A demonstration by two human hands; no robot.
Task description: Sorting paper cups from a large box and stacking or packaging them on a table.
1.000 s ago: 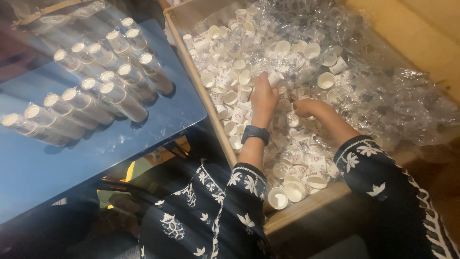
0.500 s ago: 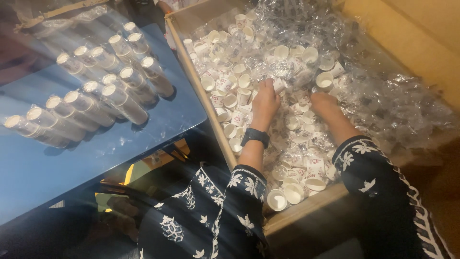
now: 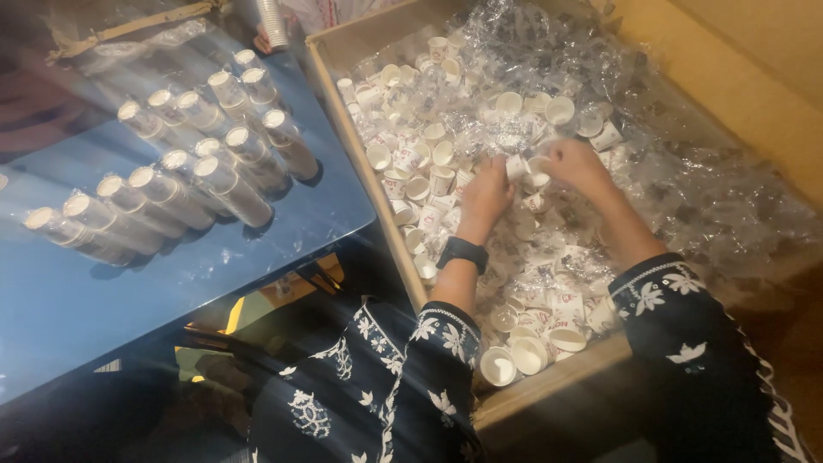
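A large cardboard box (image 3: 360, 180) is filled with several loose small white paper cups (image 3: 411, 184) and crumpled clear plastic wrap (image 3: 686, 180). Both my hands are in the middle of the pile, close together. My left hand (image 3: 484, 193), with a black watch on its wrist, is curled around a small paper cup (image 3: 514, 165). My right hand (image 3: 579, 163) pinches another small cup (image 3: 538, 177) right beside it. Both sleeves are dark with white flower patterns.
Left of the box, a blue table (image 3: 129, 291) carries rows of plastic-wrapped cup stacks (image 3: 171, 184) lying on their sides. At the top edge, another person's hand holds a stack of cups (image 3: 273, 24). A tan wall (image 3: 754, 77) runs along the box's right side.
Both hands have moved farther up into the box and come together at the middle of the pile, each closing on a small cup.
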